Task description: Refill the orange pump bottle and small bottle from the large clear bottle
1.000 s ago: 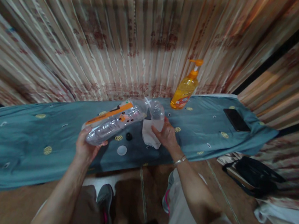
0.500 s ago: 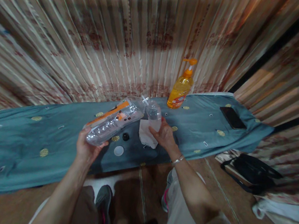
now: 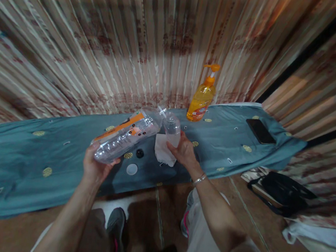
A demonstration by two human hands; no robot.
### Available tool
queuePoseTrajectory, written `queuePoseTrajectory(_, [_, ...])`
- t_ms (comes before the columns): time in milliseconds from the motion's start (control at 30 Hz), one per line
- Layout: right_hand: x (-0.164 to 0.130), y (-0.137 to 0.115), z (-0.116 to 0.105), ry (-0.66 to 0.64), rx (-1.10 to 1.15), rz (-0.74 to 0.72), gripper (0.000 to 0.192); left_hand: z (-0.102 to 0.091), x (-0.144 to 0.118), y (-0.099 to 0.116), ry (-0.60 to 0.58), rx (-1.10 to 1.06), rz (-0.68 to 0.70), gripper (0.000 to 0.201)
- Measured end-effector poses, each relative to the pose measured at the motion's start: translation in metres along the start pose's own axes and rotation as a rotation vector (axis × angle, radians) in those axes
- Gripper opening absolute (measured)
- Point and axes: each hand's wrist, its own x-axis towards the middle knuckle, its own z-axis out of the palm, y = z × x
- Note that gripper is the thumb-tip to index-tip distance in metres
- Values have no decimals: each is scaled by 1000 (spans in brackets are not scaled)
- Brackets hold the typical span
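Observation:
My left hand [image 3: 98, 166] is closed round the base of a large clear plastic bottle [image 3: 122, 140] with an orange and white label. The bottle slants up to the right, and no liquid shows in it. My right hand [image 3: 185, 149] grips a smaller clear plastic bottle [image 3: 172, 124], its narrow end tilted up-left. A white sheet-like piece [image 3: 165, 148], paper or a label, lies against the smaller bottle under my right thumb. The two bottle necks come together near each other; whether they touch I cannot tell. Below them lie a small black cap [image 3: 140, 153] and a round white lid [image 3: 132, 169].
A pump bottle [image 3: 201, 101] of orange liquid stands at the back of the bench, covered by a teal cloth [image 3: 69, 162]. A dark phone [image 3: 261, 131] lies at the right. Striped curtains [image 3: 121, 32] hang behind. A black bag [image 3: 283, 192] rests low on the right.
Both hands keep their grips and the bottles hold nearly the same pose. The whole view has shifted very slightly.

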Motion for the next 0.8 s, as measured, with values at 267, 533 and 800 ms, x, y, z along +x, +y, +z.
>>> queuePoseTrajectory(267, [0,-6,-5,-31,-14,32,63,6,-3,4,-7,34,-4,49])
queuePoseTrajectory(533, [0,-6,-9,-44,71,42,63,-5,1,0,1,33,7,44])
queuePoseTrajectory(800, [0,-9,-11,-53,163,29,76,-15,3,6,-25,56,32,44])
